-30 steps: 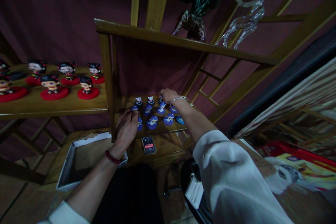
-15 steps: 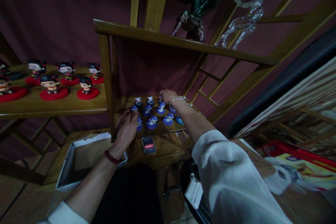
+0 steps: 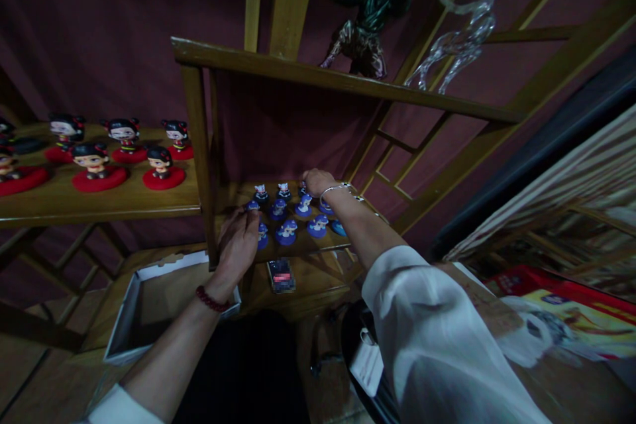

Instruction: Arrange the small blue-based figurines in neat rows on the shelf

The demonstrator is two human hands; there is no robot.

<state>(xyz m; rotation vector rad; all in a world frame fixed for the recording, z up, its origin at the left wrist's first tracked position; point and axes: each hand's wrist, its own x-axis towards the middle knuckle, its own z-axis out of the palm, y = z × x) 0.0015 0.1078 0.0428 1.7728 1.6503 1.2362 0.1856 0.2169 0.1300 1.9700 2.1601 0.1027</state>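
A dim room with a dark maroon wall holds stepped wooden shelving. On the upper-left shelf point(image 3: 99, 202) stand big-headed dolls on red round bases point(image 3: 94, 165), set in two rows. Below and to the right, an open white box point(image 3: 149, 305) sits on a lower wooden surface. Just right of the shelf post, a lower shelf point(image 3: 298, 248) carries a cluster of small figurines on blue bases point(image 3: 285, 230). The left hand point(image 3: 237, 242), with a red bead bracelet at the wrist, lies palm-down at the near-left edge of that cluster, its curled fingers over a blue-based figurine; whether it grips one cannot be told. A dark phone point(image 3: 281, 275) lies on the surface just below the shelf. The right hand point(image 3: 317, 180), wearing a silver bangle and a white sleeve, reaches to the back-right of the cluster with fingers bent around a figurine there, though the grasp itself is hidden. Above, on the top shelf, stand a dark green figure point(image 3: 370, 6) and a clear glass figure point(image 3: 467, 26).
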